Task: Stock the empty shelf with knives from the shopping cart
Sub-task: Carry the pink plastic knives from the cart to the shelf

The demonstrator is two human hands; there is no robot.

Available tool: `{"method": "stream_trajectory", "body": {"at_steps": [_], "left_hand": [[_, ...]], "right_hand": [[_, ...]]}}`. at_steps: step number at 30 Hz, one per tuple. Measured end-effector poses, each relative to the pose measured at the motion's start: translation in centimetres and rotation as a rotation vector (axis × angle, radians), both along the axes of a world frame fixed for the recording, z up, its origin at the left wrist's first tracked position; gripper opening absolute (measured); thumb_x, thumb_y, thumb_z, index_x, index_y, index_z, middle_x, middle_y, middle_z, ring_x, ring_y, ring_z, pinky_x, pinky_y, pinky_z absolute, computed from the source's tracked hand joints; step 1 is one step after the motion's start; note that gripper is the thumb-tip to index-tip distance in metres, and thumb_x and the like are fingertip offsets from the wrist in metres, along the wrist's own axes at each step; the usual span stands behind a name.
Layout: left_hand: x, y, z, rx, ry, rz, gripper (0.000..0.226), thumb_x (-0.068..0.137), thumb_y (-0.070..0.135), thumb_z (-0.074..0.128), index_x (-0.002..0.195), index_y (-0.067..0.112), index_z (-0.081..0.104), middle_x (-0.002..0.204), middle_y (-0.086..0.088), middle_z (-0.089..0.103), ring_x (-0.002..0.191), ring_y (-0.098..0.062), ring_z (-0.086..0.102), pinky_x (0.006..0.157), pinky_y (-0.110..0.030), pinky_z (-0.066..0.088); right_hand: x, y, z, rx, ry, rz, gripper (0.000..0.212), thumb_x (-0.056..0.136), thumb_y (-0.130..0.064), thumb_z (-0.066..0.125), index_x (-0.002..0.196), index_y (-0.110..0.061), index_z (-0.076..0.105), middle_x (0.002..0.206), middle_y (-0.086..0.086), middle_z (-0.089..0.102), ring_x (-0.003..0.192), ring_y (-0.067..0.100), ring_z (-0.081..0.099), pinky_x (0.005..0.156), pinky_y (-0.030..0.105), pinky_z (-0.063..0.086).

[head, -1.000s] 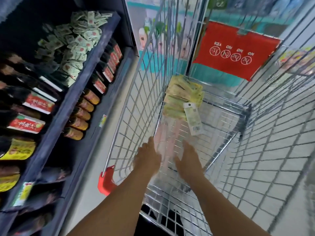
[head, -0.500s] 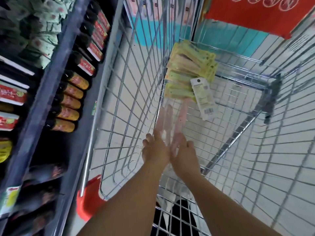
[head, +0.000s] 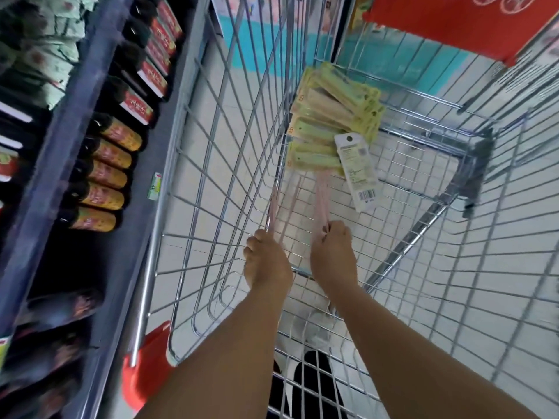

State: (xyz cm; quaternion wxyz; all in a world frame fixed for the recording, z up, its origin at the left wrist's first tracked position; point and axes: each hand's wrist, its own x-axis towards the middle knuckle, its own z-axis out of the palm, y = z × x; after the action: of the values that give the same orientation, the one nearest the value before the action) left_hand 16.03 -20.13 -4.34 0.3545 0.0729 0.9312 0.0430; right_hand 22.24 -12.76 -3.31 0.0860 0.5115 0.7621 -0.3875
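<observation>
Your hands have parted since half a second ago: left hand and right hand each pinch pink handles (blurred) of knives lying in the cart; none shelved yet, all stocking remains

Wire shopping cart, chrome mesh floor and walls. Stack of yellow-green knife packs lying on cart floor in far left corner, against left wall. One white-backed pack resting barcode-up at stack's near right edge. Pink handles sticking out of stack's near side.
</observation>
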Motion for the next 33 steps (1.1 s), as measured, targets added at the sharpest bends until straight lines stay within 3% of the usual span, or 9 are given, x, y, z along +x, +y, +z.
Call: {"method": "stream_trajectory", "body": {"at_steps": [4, 9, 14, 16, 19, 23, 26, 29, 33], "left_hand": [[-0.1, -0.1, -0.2, 0.006, -0.042, -0.007, 0.045, 0.090, 0.007, 0.058, 0.130, 0.005, 0.036, 0.131, -0.014, 0.043, 0.118, -0.028, 0.047, 0.089, -0.037, 0.047], [-0.1, 0.1, 0.3, 0.035, -0.068, 0.047, 0.049, 0.091, 0.003, 0.051, 0.136, 0.005, 0.030, 0.136, -0.013, 0.042, 0.121, -0.028, 0.046, 0.090, -0.038, 0.047], [-0.2, 0.7, 2.4, 0.077, -0.098, 0.072, 0.053, 0.091, -0.001, 0.050, 0.137, 0.006, 0.025, 0.135, -0.014, 0.044, 0.112, -0.032, 0.056, 0.081, -0.041, 0.050], [-0.3, 0.8, 3.7, 0.101, -0.093, 0.069, 0.054, 0.090, -0.002, 0.049, 0.137, 0.007, 0.025, 0.135, -0.014, 0.045, 0.111, -0.033, 0.057, 0.081, -0.042, 0.051], [-0.3, 1.0, 6.4, 0.144, -0.070, 0.088, 0.056, 0.089, -0.004, 0.048, 0.139, 0.008, 0.023, 0.132, -0.014, 0.047, 0.110, -0.034, 0.056, 0.084, -0.044, 0.051], [0.3, 1.4, 11.8, 0.260, 0.034, 0.093, 0.041, 0.093, -0.001, 0.041, 0.130, 0.009, 0.029, 0.119, -0.013, 0.056, 0.097, -0.029, 0.061, 0.070, -0.038, 0.048], [0.8, 1.7, 16.8, 0.423, 0.084, 0.197, 0.030, 0.096, 0.003, 0.027, 0.122, 0.014, 0.035, 0.102, -0.009, 0.059, 0.082, -0.027, 0.058, 0.068, -0.040, 0.046], [1.2, 1.7, 21.8, 0.560, 0.164, 0.237, 0.023, 0.097, 0.006, 0.026, 0.114, 0.014, 0.038, 0.093, -0.008, 0.057, 0.071, -0.023, 0.052, 0.062, -0.036, 0.041], [0.9, 0.7, 27.8, 0.696, 0.372, 0.160, 0.024, 0.094, 0.003, 0.036, 0.118, 0.003, 0.041, 0.114, -0.016, 0.050, 0.095, -0.031, 0.051, 0.074, -0.030, 0.036]], "right_hand": [[-1.3, 0.2, -1.4, 0.011, -0.069, 0.017, 0.034, 0.093, -0.020, 0.051, 0.120, -0.004, 0.038, 0.119, 0.013, 0.042, 0.093, 0.032, 0.057, 0.072, 0.039, 0.046], [-1.8, 0.4, -2.3, 0.062, -0.152, 0.004, 0.026, 0.094, -0.009, 0.045, 0.118, -0.002, 0.040, 0.116, 0.013, 0.046, 0.089, 0.032, 0.059, 0.064, 0.034, 0.041], [-0.7, 1.1, -1.9, 0.131, -0.131, 0.051, 0.028, 0.092, -0.014, 0.044, 0.116, -0.003, 0.052, 0.111, 0.012, 0.054, 0.084, 0.020, 0.040, 0.072, 0.028, 0.032], [0.0, 1.0, -1.0, 0.078, -0.096, 0.051, 0.027, 0.094, -0.010, 0.040, 0.112, -0.003, 0.058, 0.108, 0.010, 0.055, 0.090, 0.024, 0.042, 0.076, 0.030, 0.033], [0.6, 1.0, 2.1, 0.025, -0.032, 0.012, 0.023, 0.097, -0.011, 0.035, 0.107, -0.002, 0.054, 0.101, 0.011, 0.054, 0.093, 0.029, 0.052, 0.075, 0.034, 0.039], [1.2, 1.3, 7.7, -0.028, 0.089, -0.001, 0.020, 0.102, -0.026, 0.031, 0.096, -0.011, 0.042, 0.072, 0.000, 0.049, 0.069, 0.024, 0.051, 0.059, 0.032, 0.035], [1.2, 1.8, 12.6, 0.032, 0.200, 0.016, 0.023, 0.102, -0.032, 0.032, 0.096, -0.013, 0.043, 0.071, -0.002, 0.047, 0.069, 0.024, 0.049, 0.063, 0.032, 0.035], [0.9, 2.3, 17.9, 0.064, 0.322, 0.025, 0.024, 0.103, -0.030, 0.028, 0.097, -0.015, 0.045, 0.071, -0.004, 0.045, 0.064, 0.017, 0.045, 0.060, 0.031, 0.030], [-0.2, 2.2, 24.8, 0.111, 0.476, 0.056, 0.018, 0.103, -0.025, 0.028, 0.095, -0.020, 0.044, 0.071, -0.004, 0.048, 0.061, 0.008, 0.045, 0.052, 0.029, 0.028]]}}
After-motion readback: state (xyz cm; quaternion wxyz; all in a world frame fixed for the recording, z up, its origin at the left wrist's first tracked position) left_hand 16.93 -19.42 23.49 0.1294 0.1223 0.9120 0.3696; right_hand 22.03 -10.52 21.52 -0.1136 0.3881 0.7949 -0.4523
